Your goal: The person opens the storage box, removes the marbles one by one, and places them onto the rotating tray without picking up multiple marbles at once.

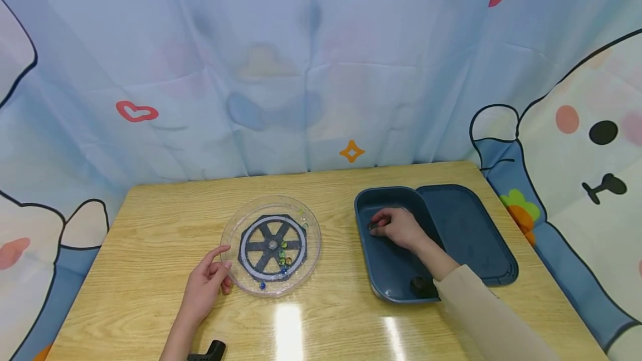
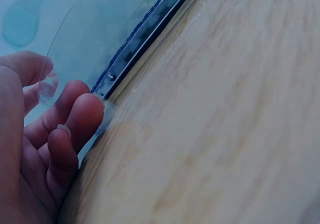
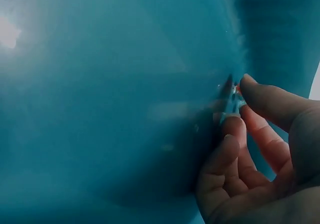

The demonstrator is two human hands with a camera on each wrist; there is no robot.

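Note:
My left hand (image 1: 205, 280) grips the near left rim of a clear round dish (image 1: 312, 227). In the left wrist view its thumb and fingers (image 2: 87, 116) lie on either side of the transparent wall (image 2: 70, 49). A dark spoked wheel shape (image 1: 256, 246) shows at the dish's middle, with several green, amber and blue glass marbles (image 1: 282, 261) lying over it. Inside a dark blue container (image 1: 363, 249), my right hand (image 1: 403, 229) pinches a small clear glass marble (image 3: 236, 90) with an orange fleck, between thumb and fingertips. The fingers partly hide it.
A dark blue lid (image 1: 471, 238) lies right of the container, partly under its edge. Beside my left wrist a black object (image 1: 213, 351) shows at the bottom. A dark rounded object (image 1: 421, 287) overlaps the container's near corner. A printed curtain (image 1: 281, 127) hangs behind the wooden table (image 1: 175, 222).

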